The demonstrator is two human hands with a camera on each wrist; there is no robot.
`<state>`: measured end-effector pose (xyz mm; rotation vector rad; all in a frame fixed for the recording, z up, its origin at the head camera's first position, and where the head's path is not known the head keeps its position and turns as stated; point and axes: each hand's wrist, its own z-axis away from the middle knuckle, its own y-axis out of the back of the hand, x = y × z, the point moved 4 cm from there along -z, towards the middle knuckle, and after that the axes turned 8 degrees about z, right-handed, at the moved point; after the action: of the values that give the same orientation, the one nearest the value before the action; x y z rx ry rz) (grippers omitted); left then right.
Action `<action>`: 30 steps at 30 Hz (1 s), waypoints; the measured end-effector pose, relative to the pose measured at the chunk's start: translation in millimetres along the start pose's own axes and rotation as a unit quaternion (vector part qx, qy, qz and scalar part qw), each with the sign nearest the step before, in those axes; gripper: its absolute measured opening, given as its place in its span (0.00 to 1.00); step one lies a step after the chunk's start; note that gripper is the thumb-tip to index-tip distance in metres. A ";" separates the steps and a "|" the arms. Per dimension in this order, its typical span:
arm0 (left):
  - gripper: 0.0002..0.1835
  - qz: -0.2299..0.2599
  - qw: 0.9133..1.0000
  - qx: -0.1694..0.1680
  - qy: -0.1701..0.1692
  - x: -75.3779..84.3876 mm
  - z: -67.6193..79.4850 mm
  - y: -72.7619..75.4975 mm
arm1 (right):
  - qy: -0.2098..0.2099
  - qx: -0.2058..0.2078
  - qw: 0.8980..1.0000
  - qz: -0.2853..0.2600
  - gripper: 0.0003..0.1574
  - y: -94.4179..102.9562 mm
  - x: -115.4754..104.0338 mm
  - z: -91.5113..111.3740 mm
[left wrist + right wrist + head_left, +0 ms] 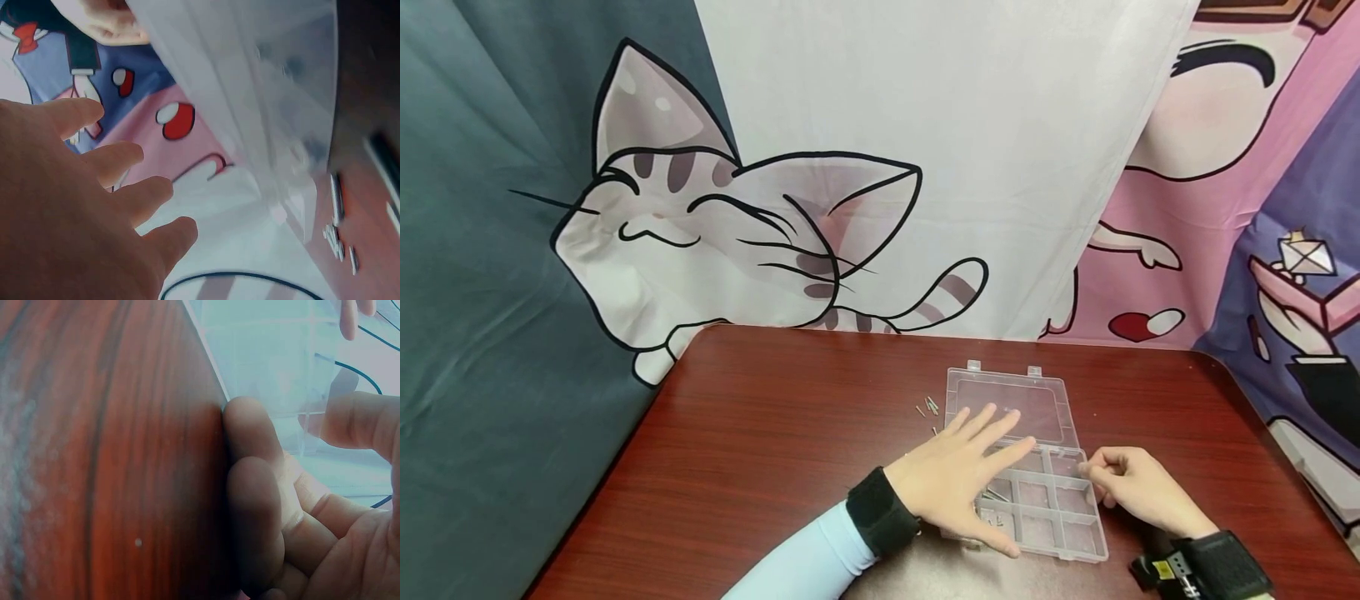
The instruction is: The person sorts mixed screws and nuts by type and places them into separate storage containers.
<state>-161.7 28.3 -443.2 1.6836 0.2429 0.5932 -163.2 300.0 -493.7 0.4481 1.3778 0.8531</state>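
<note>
A clear plastic compartment box (1054, 502) lies on the table with its hinged lid (1011, 407) folded back, away from me. My left hand (958, 479) hovers above the box's left part, fingers spread and holding nothing; it hides several compartments. At the right side wall my right hand (1131, 483) grips the box edge, with thumb and curled fingers around it. In the right wrist view the thumb (359, 422) lies over the box side. Thin metal pieces (995, 495) lie in some left compartments. Several slim metal pins (932, 406) lie loose beside the lid.
The reddish-brown wooden table (737, 450) extends widely to the left. A greyish, pale patch (917, 571) covers its near edge below the box. Behind the table hangs a curtain (970, 125) printed with cartoon figures.
</note>
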 end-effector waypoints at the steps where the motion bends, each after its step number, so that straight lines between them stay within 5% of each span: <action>1: 0.63 0.004 1.000 0.003 0.002 -3.4 1.9 2.5 | 0.000 -0.001 1.000 0.000 0.18 -0.3 -0.1 -0.2; 13: 0.59 0.000 0.998 0.047 0.039 -59.1 46.9 23.0 | 0.002 0.004 1.000 0.016 0.20 0.2 0.8 -0.1; 22: 0.25 -0.017 0.997 0.071 0.005 -76.1 64.6 16.5 | 0.013 0.006 1.000 0.008 0.20 0.6 1.2 0.7; 30: 0.09 -0.039 0.998 0.053 -0.003 -82.0 62.4 2.7 | 0.008 0.006 1.000 0.007 0.20 0.8 0.7 1.0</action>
<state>-199.7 -64.7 -466.8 1.7681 0.3398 0.5242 -162.4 301.2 -493.4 0.4619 1.3972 0.8625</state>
